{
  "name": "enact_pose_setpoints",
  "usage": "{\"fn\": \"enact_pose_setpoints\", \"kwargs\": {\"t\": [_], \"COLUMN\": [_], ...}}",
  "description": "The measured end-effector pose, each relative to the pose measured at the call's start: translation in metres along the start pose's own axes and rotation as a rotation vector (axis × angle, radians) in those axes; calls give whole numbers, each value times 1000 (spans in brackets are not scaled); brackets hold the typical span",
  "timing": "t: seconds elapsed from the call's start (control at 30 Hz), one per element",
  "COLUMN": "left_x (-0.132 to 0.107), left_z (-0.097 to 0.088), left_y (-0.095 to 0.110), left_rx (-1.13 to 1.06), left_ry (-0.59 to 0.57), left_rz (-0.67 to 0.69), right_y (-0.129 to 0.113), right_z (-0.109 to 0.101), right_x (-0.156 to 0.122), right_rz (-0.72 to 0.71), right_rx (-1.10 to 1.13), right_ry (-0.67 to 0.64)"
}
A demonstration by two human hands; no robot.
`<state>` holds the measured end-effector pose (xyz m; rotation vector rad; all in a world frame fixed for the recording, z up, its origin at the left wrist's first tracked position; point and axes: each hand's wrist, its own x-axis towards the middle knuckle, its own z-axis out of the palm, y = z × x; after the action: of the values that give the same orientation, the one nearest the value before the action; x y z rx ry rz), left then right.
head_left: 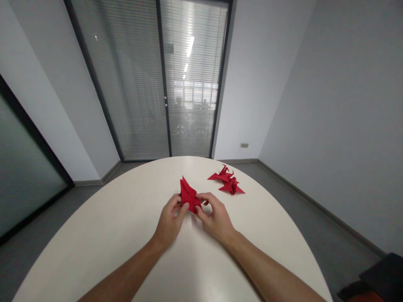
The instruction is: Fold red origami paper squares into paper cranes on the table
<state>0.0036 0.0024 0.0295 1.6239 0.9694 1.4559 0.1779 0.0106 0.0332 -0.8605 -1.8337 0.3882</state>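
Several plain, pale grey-white walls (264, 58) around the room; between them, tall glass panels (138, 84) in black frames with slatted blinds. Below: smooth, round-edged, off-white tabletop (110, 218). Dark object (384, 277) at lower right corner, past the tabletop's edge, cut off; can't tell what.

Two bare hands meet over the middle of the tabletop. Left hand (170, 220): fingers curled, thumb on top, pinching the near left edge of a red, pointed, folded-paper piece (189, 193). Right hand (215, 214): thumb and forefinger nearly together on the same piece's right side; other fingers bent, partly hidden. Piece sits between both hands, long points aimed away from the person. Can't tell if it touches the tabletop.

Off to the right and farther back, well apart from the hands: at least two red folded-paper birds with spread wings, a far one (222, 176) and a near one (233, 187), close together, overlapping in view. Smallest: light rectangular wall plate (244, 145), low on the back wall.

Handling, judged: paper piece likely very light, thin, crisp at creases, not very slippery, easily crumpled or torn. Best held by layered folded edges, soft fingertip pinch; thin tips likely bend if gripped.
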Motion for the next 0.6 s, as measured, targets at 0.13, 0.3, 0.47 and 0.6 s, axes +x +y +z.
{"fn": "enact_pose_setpoints", "kwargs": {"t": [0.13, 0.3, 0.47, 0.6], "left_x": [-1, 1, 1, -1], "left_z": [-1, 0, 1, 1], "left_y": [-3, -6, -7, -6], "left_rx": [23, 5, -32, -62], "left_ry": [-5, 37, -5, -71], "left_rz": [36, -7, -22, -11], "right_y": [-2, -6, -6, -7], "right_z": [-2, -2, 0, 0], "right_x": [0, 0, -1, -2], "right_rz": [-53, -76, -52, -17], "right_rx": [-8, 4, 40, 48], "right_ry": [-4, -12, 1, 10]}}
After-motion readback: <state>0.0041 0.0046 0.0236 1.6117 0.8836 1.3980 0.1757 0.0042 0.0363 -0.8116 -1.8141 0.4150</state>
